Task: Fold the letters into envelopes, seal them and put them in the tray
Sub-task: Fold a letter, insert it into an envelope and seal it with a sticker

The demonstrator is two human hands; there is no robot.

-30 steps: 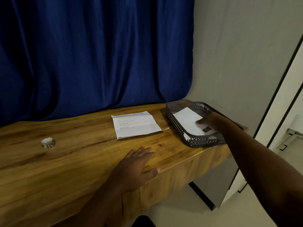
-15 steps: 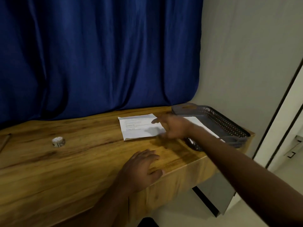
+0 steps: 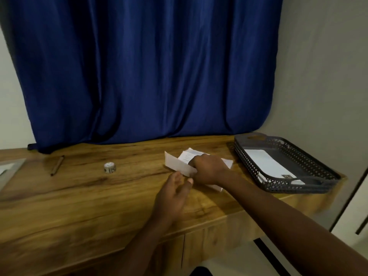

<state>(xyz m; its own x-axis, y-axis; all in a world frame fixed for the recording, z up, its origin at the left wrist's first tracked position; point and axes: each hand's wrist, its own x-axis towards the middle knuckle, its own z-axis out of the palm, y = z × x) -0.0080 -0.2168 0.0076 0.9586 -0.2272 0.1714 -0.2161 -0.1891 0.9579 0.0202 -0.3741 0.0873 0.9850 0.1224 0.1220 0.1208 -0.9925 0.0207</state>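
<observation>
One envelope done, another letter mid-fold.
Nearest, the left hand [image 3: 175, 191] hovers with fingers loosely spread; the right hand [image 3: 209, 168] grips the letter [image 3: 177, 163] on the desk [image 3: 79, 196]; beyond, a sealed envelope [image 3: 264, 163] lies in the tray [image 3: 298, 185].

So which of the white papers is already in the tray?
The flat white envelope lying inside the grey mesh tray. The other, the printed letter, sits on the table under the right hand, one edge lifted.

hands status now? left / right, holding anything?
Left hand: open, fingers relaxed at the near edge of the letter, holding nothing.
Right hand: grip closed on the letter, lifting its left part off the desk.
</observation>
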